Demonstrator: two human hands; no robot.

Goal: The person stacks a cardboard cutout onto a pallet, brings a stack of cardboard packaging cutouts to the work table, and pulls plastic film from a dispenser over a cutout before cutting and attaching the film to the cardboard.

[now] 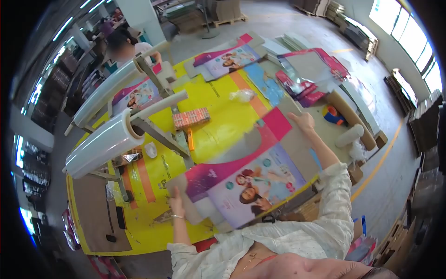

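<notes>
A large flat printed cardboard sheet (pixel 260 186), pink, purple and light blue with pictures of people, spans the space between my hands over the yellow table. At its near left edge, my left hand (pixel 175 204) is closed on the cardboard, a bracelet at the wrist. My right hand (pixel 304 122) grips the far right corner by the pink flap, thumb on top. The sheet lies at a slant, and parts of it look smeared by motion. Fingers under the sheet are hidden.
Two rolls of clear film (pixel 104 144) sit on a metal rack at left. An orange-patterned box pack (pixel 192 118) and a crumpled clear wrap (pixel 242 96) lie on the yellow tabletop (pixel 218 139). A tape dispenser (pixel 332 115) is at right. A co-worker (pixel 125 49) stands across the table.
</notes>
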